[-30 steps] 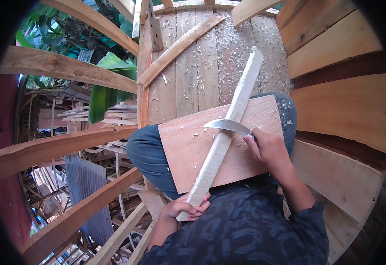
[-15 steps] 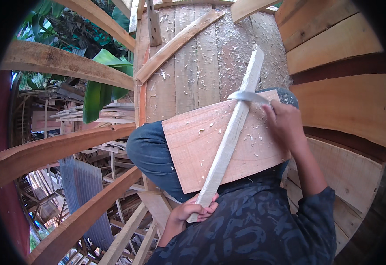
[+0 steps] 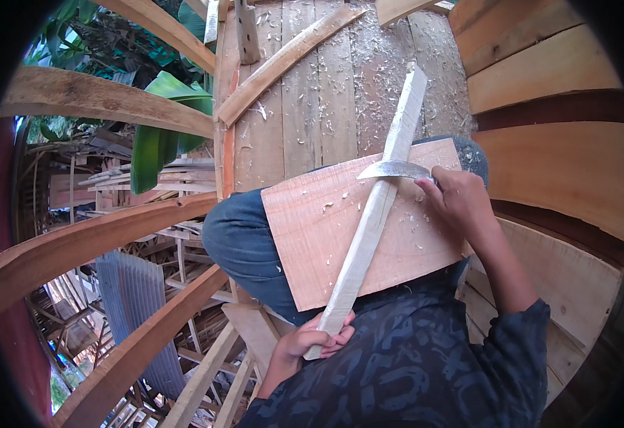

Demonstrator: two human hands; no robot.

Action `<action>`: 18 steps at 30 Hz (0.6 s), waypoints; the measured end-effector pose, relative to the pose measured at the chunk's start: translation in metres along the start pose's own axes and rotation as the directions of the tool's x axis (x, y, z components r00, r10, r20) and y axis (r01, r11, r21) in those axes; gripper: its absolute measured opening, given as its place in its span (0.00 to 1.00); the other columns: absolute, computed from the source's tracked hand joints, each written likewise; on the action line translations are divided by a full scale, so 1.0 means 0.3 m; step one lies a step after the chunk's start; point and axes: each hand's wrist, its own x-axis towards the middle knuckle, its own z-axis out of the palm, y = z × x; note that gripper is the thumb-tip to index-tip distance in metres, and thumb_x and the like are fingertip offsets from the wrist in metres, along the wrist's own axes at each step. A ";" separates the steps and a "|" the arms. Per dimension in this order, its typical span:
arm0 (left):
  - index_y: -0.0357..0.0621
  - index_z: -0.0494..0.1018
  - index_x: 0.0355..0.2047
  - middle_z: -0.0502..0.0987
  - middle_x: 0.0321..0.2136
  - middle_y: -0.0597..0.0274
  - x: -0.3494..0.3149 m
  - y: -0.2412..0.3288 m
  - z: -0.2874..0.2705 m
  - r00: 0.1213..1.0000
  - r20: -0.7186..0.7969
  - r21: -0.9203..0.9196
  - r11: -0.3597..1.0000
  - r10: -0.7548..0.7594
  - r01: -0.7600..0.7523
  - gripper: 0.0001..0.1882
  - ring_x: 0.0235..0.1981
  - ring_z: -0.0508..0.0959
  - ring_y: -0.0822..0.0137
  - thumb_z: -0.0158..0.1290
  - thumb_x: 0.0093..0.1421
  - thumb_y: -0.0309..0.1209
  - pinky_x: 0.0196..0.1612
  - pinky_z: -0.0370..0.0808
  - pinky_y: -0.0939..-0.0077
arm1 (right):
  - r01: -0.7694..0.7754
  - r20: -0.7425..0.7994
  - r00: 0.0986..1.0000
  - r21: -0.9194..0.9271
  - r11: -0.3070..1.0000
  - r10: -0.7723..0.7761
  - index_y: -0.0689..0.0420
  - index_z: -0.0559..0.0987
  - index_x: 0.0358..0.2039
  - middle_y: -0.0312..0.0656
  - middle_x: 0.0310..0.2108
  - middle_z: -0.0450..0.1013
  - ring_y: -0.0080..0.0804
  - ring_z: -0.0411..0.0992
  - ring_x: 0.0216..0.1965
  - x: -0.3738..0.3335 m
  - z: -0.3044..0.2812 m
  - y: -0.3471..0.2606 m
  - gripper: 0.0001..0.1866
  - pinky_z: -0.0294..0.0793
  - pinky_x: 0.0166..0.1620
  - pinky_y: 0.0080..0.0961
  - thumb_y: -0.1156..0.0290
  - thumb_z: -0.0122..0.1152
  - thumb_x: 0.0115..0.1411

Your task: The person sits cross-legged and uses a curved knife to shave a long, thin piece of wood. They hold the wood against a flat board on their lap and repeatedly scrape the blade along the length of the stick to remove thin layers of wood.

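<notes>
A long pale wooden stick [image 3: 371,227] slants across a flat reddish board [image 3: 312,235] that rests on my lap. My left hand [image 3: 319,339] is closed round the stick's near end, close to my body. In my right hand [image 3: 462,200] is a knife with a curved metal blade [image 3: 396,169]; the fist hides its handle. The blade lies across the upper part of the stick, and its tip points left. Small wood shavings [image 3: 328,207] are scattered on the board.
Plank flooring [image 3: 333,85] ahead is strewn with shavings. A loose wooden strip [image 3: 290,63] lies diagonally on it. Plank walling [image 3: 561,160] stands at the right. Open beams [image 3: 105,232] run along the left, with a corrugated sheet [image 3: 137,307] and stacked timber below.
The blade has moved down along the stick, toward me, with my right hand. My left hand keeps its hold on the near end.
</notes>
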 end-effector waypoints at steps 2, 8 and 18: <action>0.43 0.55 0.38 0.59 0.22 0.67 0.005 -0.005 0.000 1.000 0.000 -0.008 1.000 -0.008 0.008 0.22 0.16 0.60 0.80 0.47 0.40 0.24 0.18 0.57 0.88 | 0.008 -0.012 1.000 -0.037 0.999 -0.008 0.58 0.72 0.19 0.50 0.15 0.69 0.48 0.71 0.21 0.016 -0.003 0.012 0.24 0.69 0.24 0.39 0.50 0.51 0.59; 0.44 0.54 0.40 0.59 0.24 0.67 0.005 -0.016 -0.024 0.996 0.091 0.015 1.000 0.019 -0.021 0.22 0.17 0.60 0.81 0.45 0.43 0.23 0.18 0.59 0.88 | -0.118 -0.124 0.987 -0.113 0.987 0.104 0.58 0.72 0.19 0.50 0.16 0.70 0.48 0.72 0.21 0.086 -0.001 0.129 0.26 0.69 0.24 0.40 0.46 0.48 0.59; 0.43 0.54 0.41 0.60 0.24 0.67 0.005 -0.020 -0.054 0.994 0.105 0.013 0.999 0.034 -0.036 0.22 0.17 0.62 0.81 0.46 0.43 0.21 0.18 0.60 0.88 | 0.055 -0.039 0.998 -0.026 0.998 -0.056 0.58 0.72 0.17 0.50 0.15 0.70 0.46 0.72 0.20 -0.016 0.014 -0.037 0.24 0.69 0.25 0.39 0.49 0.53 0.57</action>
